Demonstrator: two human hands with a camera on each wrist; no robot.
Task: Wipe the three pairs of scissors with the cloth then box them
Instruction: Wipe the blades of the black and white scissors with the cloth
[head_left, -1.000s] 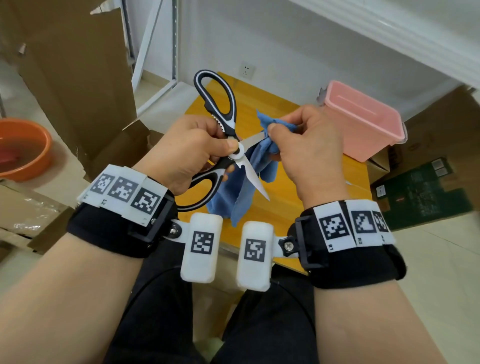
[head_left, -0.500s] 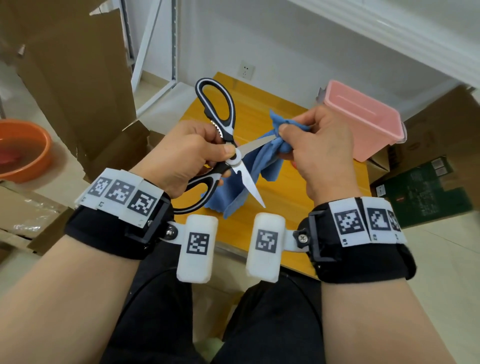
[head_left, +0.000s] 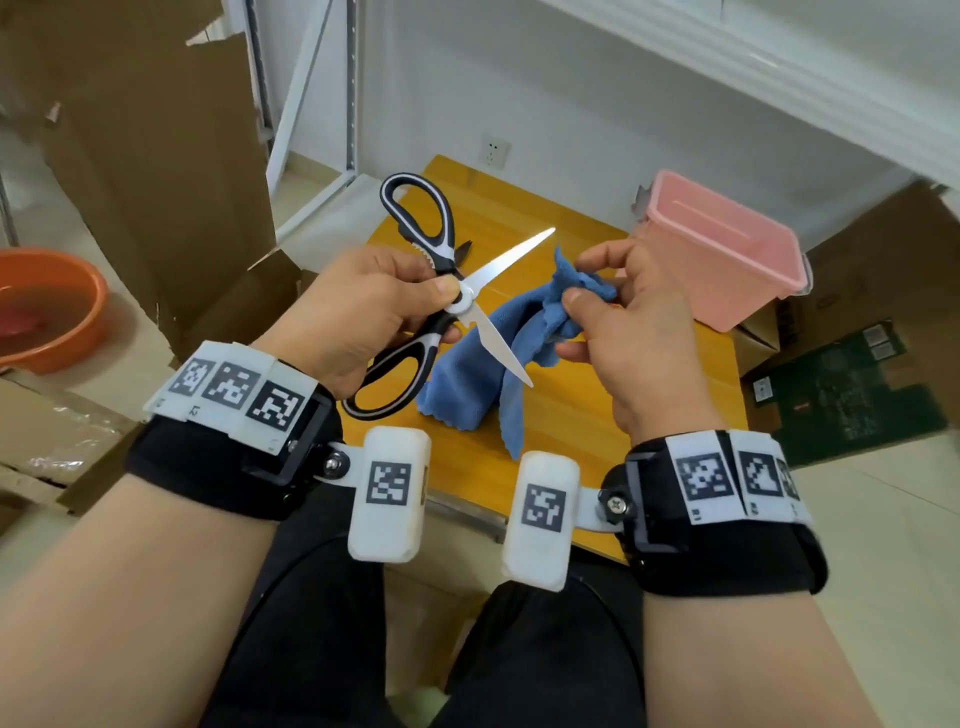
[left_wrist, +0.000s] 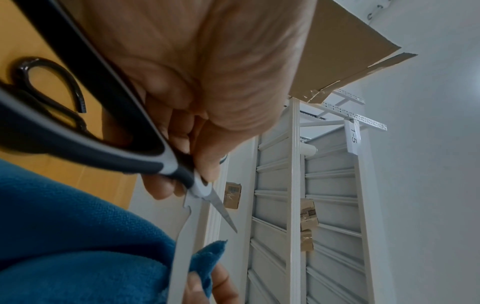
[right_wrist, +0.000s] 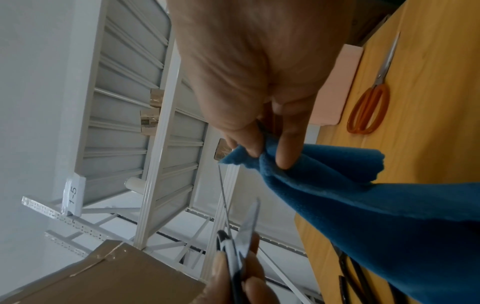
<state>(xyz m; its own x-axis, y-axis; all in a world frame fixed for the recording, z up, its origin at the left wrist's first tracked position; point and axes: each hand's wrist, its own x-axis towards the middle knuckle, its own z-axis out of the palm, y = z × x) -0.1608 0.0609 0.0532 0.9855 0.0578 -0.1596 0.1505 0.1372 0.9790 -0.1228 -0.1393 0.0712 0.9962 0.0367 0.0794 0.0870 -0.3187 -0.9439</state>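
Head view. The left hand (head_left: 358, 317) grasps the black-and-white scissors (head_left: 447, 301) at the pivot, thumb on the white boss and fingers curled round the lower handle; the blades stand spread apart above the yellow table (head_left: 571, 415). The fingers under the handle are hidden by the hand's back. The right hand (head_left: 628, 332) pinches a bunched fold of the blue cloth (head_left: 488, 364) between thumb and fingertips, just beside the upper blade and apart from it; the rest of the cloth hangs down behind the lower blade, and whether the two touch cannot be told. The pink box (head_left: 727, 249) stands at the table's far right corner, partly overhanging its edge; its inside cannot be made out. Most of the table's left half is covered by the hands and scissors.

Left wrist view. A second pair, the dark-handled scissors (left_wrist: 49, 90), lies on the table beyond the held handle, its blades cut off by that handle.

Right wrist view. The orange-handled scissors (right_wrist: 374, 96) lie closed on the table beside the box, clear of the cloth.

Bare tabletop shows between the cloth and the box, and along the table's near edge. A cardboard sheet (head_left: 156, 156) stands left of the table, with an orange basin (head_left: 47, 306) further left, partly cut off by the frame.
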